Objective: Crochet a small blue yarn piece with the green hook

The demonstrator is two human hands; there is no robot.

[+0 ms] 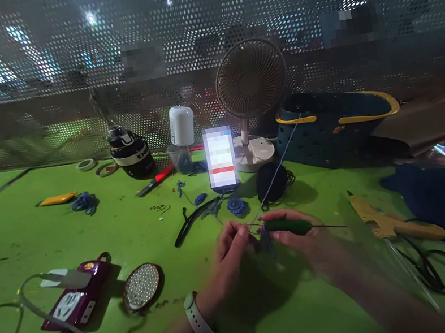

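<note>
Above the green table, my right hand (301, 233) is closed around the green handle of a crochet hook (287, 227), whose thin metal shaft points left. My left hand (233, 245) pinches a small bluish crochet piece (264, 239) at the hook's tip; the fingers partly hide it. A strand of blue yarn (280, 165) runs from the dark blue basket (321, 140) down toward my hands. Just beyond them lie a coiled blue crochet piece (237, 206) and a dark, round yarn ball (272, 182).
A phone (221, 161) stands lit before a fan (250, 78). To the left are a purple power strip (79, 292), a round studded object (141, 287), a red-handled knife (156, 179) and a black bottle (132, 154). A yellow glue gun (387, 220) with coiled cable lies right.
</note>
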